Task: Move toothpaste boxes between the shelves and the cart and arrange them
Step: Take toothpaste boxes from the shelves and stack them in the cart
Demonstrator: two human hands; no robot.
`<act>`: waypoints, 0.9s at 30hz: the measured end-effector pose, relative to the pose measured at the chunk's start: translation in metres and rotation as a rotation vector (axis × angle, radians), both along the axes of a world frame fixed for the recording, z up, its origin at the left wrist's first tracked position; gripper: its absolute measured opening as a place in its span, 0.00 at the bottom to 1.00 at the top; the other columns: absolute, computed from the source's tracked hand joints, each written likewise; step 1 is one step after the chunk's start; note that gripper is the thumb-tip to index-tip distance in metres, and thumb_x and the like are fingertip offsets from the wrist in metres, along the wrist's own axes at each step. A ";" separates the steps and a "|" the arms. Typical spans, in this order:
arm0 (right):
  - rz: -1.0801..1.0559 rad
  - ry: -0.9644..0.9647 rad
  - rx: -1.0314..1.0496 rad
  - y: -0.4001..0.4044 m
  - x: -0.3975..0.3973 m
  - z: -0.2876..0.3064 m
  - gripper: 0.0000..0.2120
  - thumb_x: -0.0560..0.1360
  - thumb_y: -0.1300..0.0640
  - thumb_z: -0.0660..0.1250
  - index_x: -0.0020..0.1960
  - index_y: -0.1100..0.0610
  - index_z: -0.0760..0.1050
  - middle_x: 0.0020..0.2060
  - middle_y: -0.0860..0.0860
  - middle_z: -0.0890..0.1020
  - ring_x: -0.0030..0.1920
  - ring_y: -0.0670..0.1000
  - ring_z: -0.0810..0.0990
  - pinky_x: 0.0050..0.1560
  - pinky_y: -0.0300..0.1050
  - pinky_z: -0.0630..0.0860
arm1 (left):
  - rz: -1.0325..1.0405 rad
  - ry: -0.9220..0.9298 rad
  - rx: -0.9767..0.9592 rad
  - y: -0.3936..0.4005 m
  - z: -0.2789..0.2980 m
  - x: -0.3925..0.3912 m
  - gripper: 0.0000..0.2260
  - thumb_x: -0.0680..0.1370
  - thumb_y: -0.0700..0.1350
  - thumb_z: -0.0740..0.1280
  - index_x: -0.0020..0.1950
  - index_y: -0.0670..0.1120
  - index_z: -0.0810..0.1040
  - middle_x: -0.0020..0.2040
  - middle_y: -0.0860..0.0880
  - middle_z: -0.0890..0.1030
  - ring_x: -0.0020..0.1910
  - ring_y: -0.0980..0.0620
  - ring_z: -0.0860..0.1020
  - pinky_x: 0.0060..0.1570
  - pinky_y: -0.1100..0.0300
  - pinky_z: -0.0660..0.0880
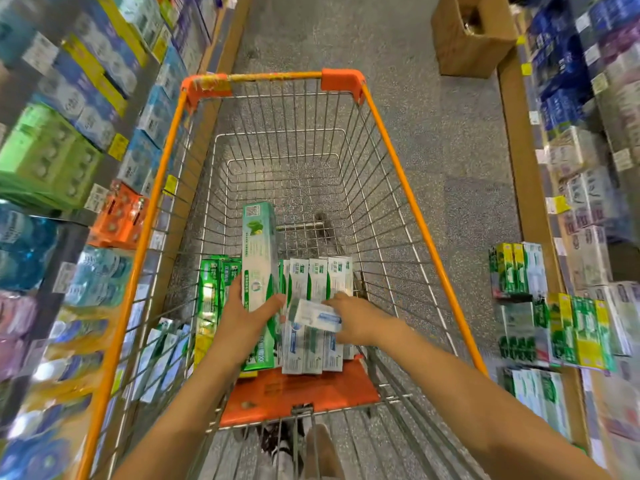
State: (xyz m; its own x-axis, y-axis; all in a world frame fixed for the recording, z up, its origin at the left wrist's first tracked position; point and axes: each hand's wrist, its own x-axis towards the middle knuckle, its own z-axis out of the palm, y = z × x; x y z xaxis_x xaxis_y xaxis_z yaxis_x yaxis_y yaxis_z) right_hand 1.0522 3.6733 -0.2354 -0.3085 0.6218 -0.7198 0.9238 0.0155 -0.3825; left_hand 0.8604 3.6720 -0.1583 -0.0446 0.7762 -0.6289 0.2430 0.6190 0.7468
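Boxes being lifted from cart (408,188) — left hand (247,318) grips green box (259,258), right hand (356,322) pinches white box (317,315) — shelving presumably follows.

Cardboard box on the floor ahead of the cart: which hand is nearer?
Right. The cardboard box sits far ahead on the right; right hand is on that side, left hand further left.

One wire cart (398,161) holds roughly a dozen toothpaste boxes (313,282), two hands, the left hand (247,315) and the right hand (356,318), each grip one box, and one cardboard carton (467,46) stands beyond.
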 end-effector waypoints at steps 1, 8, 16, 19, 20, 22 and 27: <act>0.071 -0.027 0.004 -0.004 -0.002 0.001 0.29 0.71 0.62 0.69 0.70 0.57 0.64 0.60 0.56 0.73 0.57 0.58 0.76 0.56 0.51 0.76 | -0.001 0.003 -0.004 0.001 -0.001 -0.002 0.38 0.76 0.49 0.68 0.78 0.51 0.48 0.77 0.51 0.56 0.75 0.49 0.56 0.70 0.50 0.57; 0.637 -0.114 0.247 -0.034 -0.020 -0.003 0.25 0.74 0.62 0.66 0.69 0.52 0.63 0.63 0.55 0.73 0.64 0.63 0.70 0.68 0.66 0.59 | -0.010 0.018 -0.019 0.001 -0.012 -0.012 0.39 0.73 0.53 0.70 0.78 0.53 0.51 0.77 0.51 0.58 0.74 0.48 0.59 0.70 0.47 0.59; 0.579 -0.385 0.173 -0.027 0.029 -0.019 0.30 0.77 0.69 0.58 0.74 0.52 0.55 0.75 0.61 0.36 0.72 0.71 0.35 0.66 0.77 0.47 | -0.034 0.039 -0.065 -0.008 -0.022 -0.008 0.38 0.75 0.51 0.69 0.78 0.51 0.49 0.77 0.51 0.56 0.75 0.47 0.57 0.70 0.50 0.58; 0.436 -0.374 0.137 -0.033 0.028 -0.027 0.34 0.74 0.75 0.55 0.73 0.51 0.54 0.70 0.60 0.27 0.70 0.73 0.33 0.65 0.71 0.63 | -0.033 0.011 -0.113 -0.008 -0.029 -0.001 0.37 0.76 0.49 0.69 0.78 0.51 0.50 0.75 0.51 0.61 0.73 0.47 0.61 0.69 0.51 0.60; 0.408 -0.375 0.134 -0.036 0.029 -0.031 0.36 0.73 0.76 0.54 0.74 0.50 0.53 0.68 0.59 0.26 0.70 0.73 0.35 0.61 0.67 0.70 | -0.040 0.001 -0.117 -0.008 -0.031 0.002 0.36 0.76 0.48 0.69 0.77 0.51 0.52 0.74 0.51 0.63 0.72 0.47 0.63 0.68 0.52 0.61; 0.373 -0.378 0.129 -0.042 0.030 -0.036 0.38 0.74 0.76 0.54 0.76 0.49 0.48 0.67 0.60 0.25 0.71 0.75 0.42 0.57 0.63 0.75 | -0.059 -0.005 -0.112 -0.009 -0.035 0.007 0.34 0.76 0.47 0.69 0.76 0.50 0.55 0.71 0.50 0.67 0.71 0.47 0.66 0.65 0.55 0.63; 0.311 -0.278 0.092 -0.053 0.038 -0.040 0.37 0.75 0.73 0.56 0.77 0.49 0.47 0.71 0.59 0.29 0.71 0.68 0.61 0.60 0.53 0.73 | -0.077 0.022 -0.154 -0.009 -0.044 0.013 0.36 0.76 0.49 0.69 0.78 0.52 0.51 0.74 0.51 0.64 0.72 0.47 0.64 0.68 0.51 0.61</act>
State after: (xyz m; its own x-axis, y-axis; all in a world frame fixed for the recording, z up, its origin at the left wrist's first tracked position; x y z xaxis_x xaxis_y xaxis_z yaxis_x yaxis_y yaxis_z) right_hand 1.0897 3.6200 -0.2750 -0.2935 0.5949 -0.7483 0.9375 0.3324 -0.1035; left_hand 0.8730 3.6634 -0.2019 -0.0038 0.6723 -0.7402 0.3091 0.7048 0.6386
